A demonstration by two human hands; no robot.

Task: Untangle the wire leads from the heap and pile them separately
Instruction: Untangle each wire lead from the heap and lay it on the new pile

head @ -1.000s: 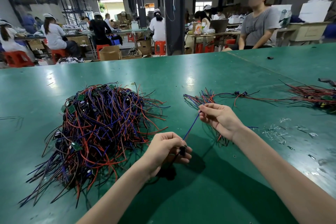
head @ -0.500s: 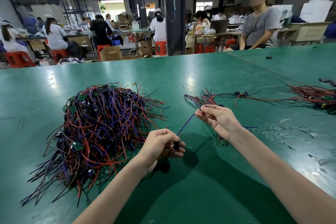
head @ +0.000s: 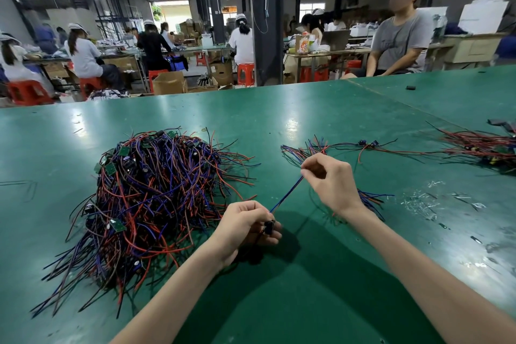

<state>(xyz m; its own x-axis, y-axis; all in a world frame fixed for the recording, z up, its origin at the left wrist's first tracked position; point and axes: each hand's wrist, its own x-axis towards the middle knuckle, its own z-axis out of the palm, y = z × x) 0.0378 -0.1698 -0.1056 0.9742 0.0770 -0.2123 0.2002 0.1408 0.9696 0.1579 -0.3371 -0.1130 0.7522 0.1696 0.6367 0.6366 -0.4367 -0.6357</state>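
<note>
A big tangled heap (head: 156, 193) of red, blue and black wire leads with small green boards lies on the green table, left of centre. My left hand (head: 245, 227) grips the black connector end of one wire lead (head: 287, 193) just right of the heap. My right hand (head: 329, 180) pinches the other end of that lead, so its blue and black wires stretch taut between the two hands. A small separate pile (head: 312, 149) of sorted leads lies flat behind and under my right hand.
Another bunch of red and black wires (head: 485, 145) lies at the table's right edge. Small clear plastic scraps (head: 424, 201) are scattered right of my right arm. A person in a grey shirt (head: 399, 39) sits beyond the table's far right corner.
Both hands have drifted slightly up and to the left with the lead held between them. My right hand's fingers have slid along the wire toward its end. The heap has not moved.
</note>
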